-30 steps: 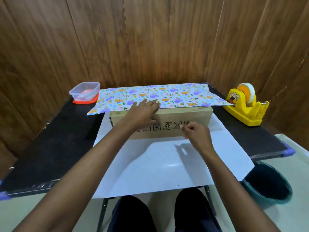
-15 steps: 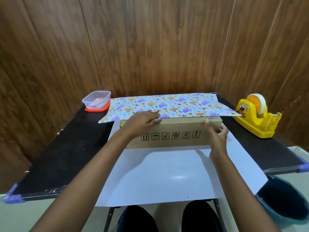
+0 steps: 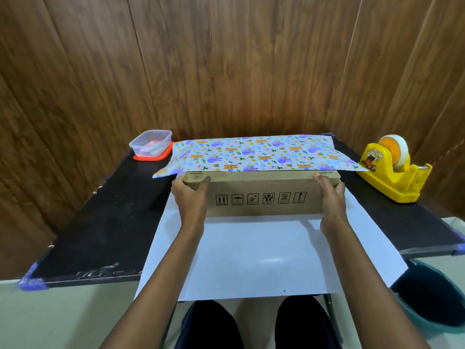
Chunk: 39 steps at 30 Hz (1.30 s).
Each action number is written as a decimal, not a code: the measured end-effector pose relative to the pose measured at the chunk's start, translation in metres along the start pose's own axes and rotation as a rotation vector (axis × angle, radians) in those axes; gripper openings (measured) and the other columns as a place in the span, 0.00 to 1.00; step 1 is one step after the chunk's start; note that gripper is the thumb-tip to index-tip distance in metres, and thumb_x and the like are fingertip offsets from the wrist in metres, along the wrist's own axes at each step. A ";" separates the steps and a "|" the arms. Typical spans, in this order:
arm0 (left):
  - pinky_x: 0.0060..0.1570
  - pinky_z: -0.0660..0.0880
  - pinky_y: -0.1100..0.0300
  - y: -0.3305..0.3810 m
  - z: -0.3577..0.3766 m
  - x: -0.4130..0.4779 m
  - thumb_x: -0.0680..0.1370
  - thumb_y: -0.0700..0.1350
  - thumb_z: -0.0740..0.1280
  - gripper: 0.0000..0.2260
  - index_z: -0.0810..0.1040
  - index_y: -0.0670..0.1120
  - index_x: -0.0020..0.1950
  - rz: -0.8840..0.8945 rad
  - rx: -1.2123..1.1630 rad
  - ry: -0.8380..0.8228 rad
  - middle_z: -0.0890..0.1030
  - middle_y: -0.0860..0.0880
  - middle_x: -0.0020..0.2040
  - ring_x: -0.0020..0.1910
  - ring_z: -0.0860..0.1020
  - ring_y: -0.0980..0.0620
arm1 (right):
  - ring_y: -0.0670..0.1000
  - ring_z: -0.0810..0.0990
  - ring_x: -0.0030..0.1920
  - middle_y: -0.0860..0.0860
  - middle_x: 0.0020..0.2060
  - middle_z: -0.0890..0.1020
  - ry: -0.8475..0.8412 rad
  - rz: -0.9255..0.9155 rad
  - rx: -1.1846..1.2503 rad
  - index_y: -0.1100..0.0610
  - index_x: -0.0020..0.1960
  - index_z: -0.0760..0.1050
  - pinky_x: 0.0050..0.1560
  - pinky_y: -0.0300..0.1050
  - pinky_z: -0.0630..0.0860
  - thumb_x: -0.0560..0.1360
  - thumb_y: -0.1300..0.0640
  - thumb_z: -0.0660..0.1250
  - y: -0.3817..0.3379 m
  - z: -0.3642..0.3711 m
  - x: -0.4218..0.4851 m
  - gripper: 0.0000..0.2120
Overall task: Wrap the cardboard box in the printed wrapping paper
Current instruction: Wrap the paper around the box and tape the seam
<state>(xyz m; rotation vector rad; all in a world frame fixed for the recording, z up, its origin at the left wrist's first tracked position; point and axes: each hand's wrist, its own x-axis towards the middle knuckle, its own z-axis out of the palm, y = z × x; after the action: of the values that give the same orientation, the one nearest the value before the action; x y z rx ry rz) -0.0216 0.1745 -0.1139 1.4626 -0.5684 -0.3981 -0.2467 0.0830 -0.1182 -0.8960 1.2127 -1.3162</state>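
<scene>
Fingers (image 3: 206, 179) of the left hand (image 3: 191, 197) and right hand (image 3: 332, 200) curl round opposite ends of the cardboard box (image 3: 261, 195), gripping it. Its long axis runs side to side, one end to each hand. It sits on the wrapping paper (image 3: 264, 250), whose printed far flap lies over its top.

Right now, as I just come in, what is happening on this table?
A person is wrapping a cardboard box. The left hand grips its left end and the right hand grips its right end. The box sits on the printed wrapping paper, whose far part is folded over the box top, while the near part lies white side up on the black table. A yellow tape dispenser stands untouched on the right.
</scene>
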 end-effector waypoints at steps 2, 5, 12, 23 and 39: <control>0.57 0.68 0.57 0.000 -0.005 -0.005 0.74 0.46 0.69 0.19 0.65 0.47 0.61 0.017 -0.038 0.016 0.66 0.53 0.59 0.62 0.69 0.51 | 0.52 0.76 0.53 0.52 0.57 0.76 0.004 -0.014 -0.001 0.47 0.52 0.67 0.48 0.49 0.74 0.72 0.45 0.67 -0.002 -0.004 -0.005 0.13; 0.58 0.68 0.58 0.001 -0.015 -0.015 0.73 0.46 0.70 0.20 0.65 0.48 0.61 0.030 -0.089 0.013 0.67 0.53 0.61 0.63 0.68 0.52 | 0.50 0.76 0.49 0.50 0.52 0.77 0.013 -0.056 0.014 0.50 0.54 0.68 0.44 0.46 0.74 0.73 0.47 0.67 -0.006 -0.013 -0.016 0.14; 0.60 0.70 0.49 -0.005 -0.027 -0.028 0.73 0.47 0.71 0.22 0.65 0.49 0.62 0.004 -0.061 -0.052 0.68 0.48 0.65 0.63 0.70 0.51 | 0.49 0.75 0.45 0.49 0.48 0.76 0.008 -0.071 0.044 0.50 0.49 0.66 0.44 0.46 0.72 0.73 0.49 0.67 0.002 -0.030 -0.032 0.11; 0.61 0.61 0.59 0.007 -0.020 -0.045 0.72 0.45 0.73 0.29 0.65 0.37 0.66 0.517 0.388 0.139 0.63 0.40 0.68 0.68 0.60 0.42 | 0.55 0.65 0.66 0.56 0.66 0.65 0.213 -0.372 -0.320 0.58 0.69 0.61 0.59 0.50 0.69 0.71 0.53 0.72 0.002 -0.029 -0.036 0.32; 0.73 0.43 0.56 0.027 0.024 -0.022 0.77 0.61 0.58 0.35 0.51 0.43 0.76 1.025 1.310 -0.637 0.53 0.47 0.77 0.76 0.48 0.52 | 0.53 0.76 0.57 0.50 0.59 0.80 -0.756 -0.937 -1.521 0.54 0.60 0.78 0.53 0.43 0.68 0.79 0.56 0.58 -0.070 0.055 -0.017 0.13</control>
<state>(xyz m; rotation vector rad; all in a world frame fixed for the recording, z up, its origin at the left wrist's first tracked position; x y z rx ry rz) -0.0557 0.1698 -0.0889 1.9347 -2.2463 0.4813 -0.2056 0.0833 -0.0375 -2.9545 1.0113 -0.2408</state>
